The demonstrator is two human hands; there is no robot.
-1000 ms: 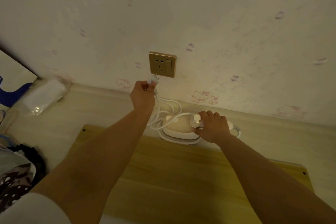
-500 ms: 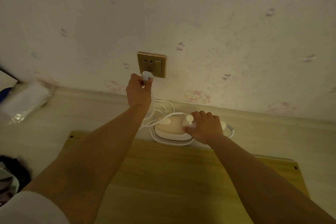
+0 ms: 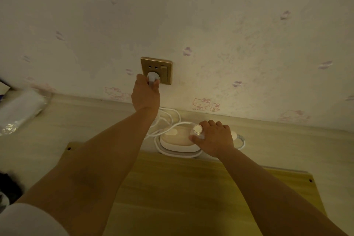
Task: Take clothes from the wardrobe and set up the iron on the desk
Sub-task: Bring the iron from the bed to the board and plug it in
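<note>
A small white and peach iron [image 3: 178, 139] lies on the pale desk [image 3: 82, 120] against the wall, its white cord [image 3: 168, 119] looped beside it. My right hand [image 3: 214, 140] rests on the iron's right half, gripping it next to a round knob [image 3: 197, 129]. My left hand [image 3: 146, 94] holds the white plug [image 3: 152, 78] pressed against the lower holes of the gold wall socket [image 3: 156, 70]. How deep the pins sit is hidden by the plug.
A yellowish wooden board [image 3: 191, 188] lies on the desk in front of the iron. A clear plastic-wrapped white pack [image 3: 21, 111] sits at the far left. Dark clothing [image 3: 9, 186] shows at the left edge. The wall has cartoon-cat wallpaper.
My left hand has lifted the plug from just below the socket up onto its lower holes. My right hand has stayed on the iron.
</note>
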